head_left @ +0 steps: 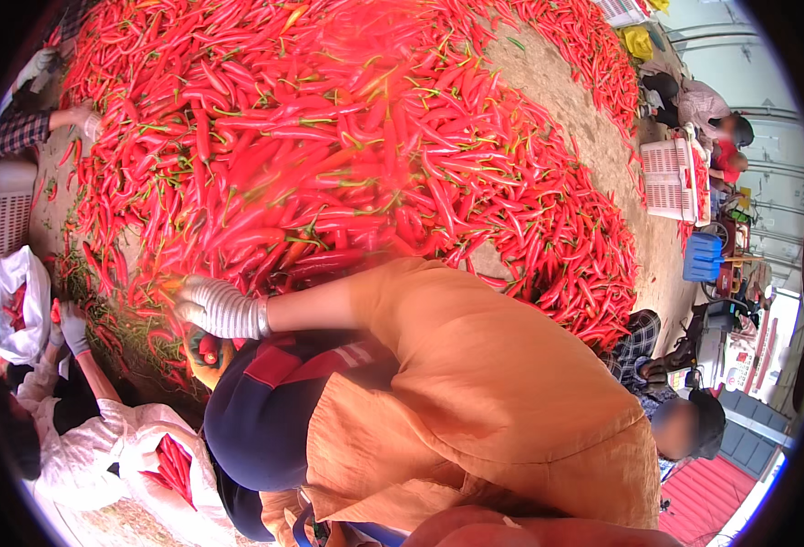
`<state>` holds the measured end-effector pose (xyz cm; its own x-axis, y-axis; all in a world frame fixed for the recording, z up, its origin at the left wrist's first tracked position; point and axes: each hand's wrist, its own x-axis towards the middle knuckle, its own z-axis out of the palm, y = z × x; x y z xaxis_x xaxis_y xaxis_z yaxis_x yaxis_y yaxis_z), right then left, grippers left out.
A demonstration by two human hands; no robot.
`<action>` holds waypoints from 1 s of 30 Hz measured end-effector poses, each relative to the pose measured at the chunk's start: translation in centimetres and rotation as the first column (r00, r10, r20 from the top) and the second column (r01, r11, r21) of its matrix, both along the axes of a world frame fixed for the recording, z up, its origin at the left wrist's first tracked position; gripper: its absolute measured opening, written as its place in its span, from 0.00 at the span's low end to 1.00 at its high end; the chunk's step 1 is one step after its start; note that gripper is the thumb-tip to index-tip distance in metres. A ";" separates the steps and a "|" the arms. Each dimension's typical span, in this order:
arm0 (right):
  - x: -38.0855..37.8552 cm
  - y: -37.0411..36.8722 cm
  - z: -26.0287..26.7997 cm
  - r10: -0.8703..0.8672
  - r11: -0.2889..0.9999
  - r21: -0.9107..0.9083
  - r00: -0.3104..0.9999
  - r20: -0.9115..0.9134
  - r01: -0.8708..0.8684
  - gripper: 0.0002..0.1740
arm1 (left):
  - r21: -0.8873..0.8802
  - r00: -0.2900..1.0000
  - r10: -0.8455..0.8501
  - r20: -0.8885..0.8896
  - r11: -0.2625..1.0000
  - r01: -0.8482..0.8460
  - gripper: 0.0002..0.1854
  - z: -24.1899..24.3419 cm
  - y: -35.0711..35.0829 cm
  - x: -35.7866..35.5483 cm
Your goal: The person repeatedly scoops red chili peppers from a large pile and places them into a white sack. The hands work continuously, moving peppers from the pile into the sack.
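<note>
My right hand [218, 307], in a white-and-grey striped knit glove, reaches across to the left from an orange sleeve [511, 355]. It is over the near-left edge of a large heap of red chili peppers [347, 137]. A blurred orange-red shape [170, 284] is at the fingertips; whether they grip it cannot be told. Beneath the forearm are my dark blue trousers [265, 424] with red panels. Just below the glove, a yellow-orange item [203, 366] is partly hidden by my leg. My left hand is out of view. Parts of the heap are blurred.
At the lower left, a person's gloved hand [73, 328] is near a white sack [22, 308] of peppers; another white sack [176, 472] lies below. Another hand [90, 123] touches the heap's left edge. People, a white crate [668, 179] and a blue container [701, 256] are at right.
</note>
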<state>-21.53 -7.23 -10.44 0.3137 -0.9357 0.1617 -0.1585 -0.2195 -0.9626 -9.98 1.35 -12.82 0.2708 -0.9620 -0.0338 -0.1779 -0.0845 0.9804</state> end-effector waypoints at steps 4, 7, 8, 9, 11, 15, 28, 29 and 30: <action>1.9 1.0 -0.2 -0.184 0.940 0.326 0.956 0.228 0.103 0.13 | 0.083 0.937 -0.034 0.348 0.996 0.005 0.22 1.4 0.7 0.7; 2.5 1.0 -0.5 -0.104 0.598 0.744 0.892 0.440 -0.297 0.18 | -0.015 0.517 -0.107 0.849 0.974 0.226 0.21 3.3 1.3 1.2; 1.7 1.2 -0.5 -0.040 0.529 0.742 0.862 0.506 -0.411 0.19 | -0.044 0.560 -0.099 0.822 0.971 0.236 0.21 4.0 1.6 0.9; 1.3 0.9 -0.2 0.146 0.774 0.452 0.820 0.554 -0.444 0.16 | -0.137 0.641 -0.059 0.765 0.958 0.252 0.21 4.5 1.9 0.3; -1.3 -0.1 0.8 0.445 0.895 0.015 0.895 -0.034 -0.445 0.15 | -0.195 0.973 -0.082 0.217 0.973 0.126 0.26 4.7 2.3 -1.5; -8.3 -4.6 4.9 0.224 0.885 -0.284 0.872 -0.436 -0.370 0.14 | 0.095 0.766 0.280 -0.578 0.956 -0.277 0.41 3.6 2.9 -2.8; -15.8 -13.0 2.9 -0.119 0.775 -0.360 0.440 -0.890 -0.519 0.17 | 0.174 0.926 0.039 -0.375 0.984 0.028 0.16 6.8 -2.9 -2.8; -15.8 -13.0 2.9 -0.207 0.745 -0.478 0.520 -0.829 -0.466 0.18 | 0.287 0.955 0.018 -0.295 0.955 0.070 0.16 7.6 -3.1 -2.9; -15.7 -12.9 3.0 -0.155 0.785 -0.363 0.409 -0.900 -0.501 0.21 | 0.242 0.981 -0.076 -0.177 0.963 0.118 0.16 8.0 -3.7 -3.3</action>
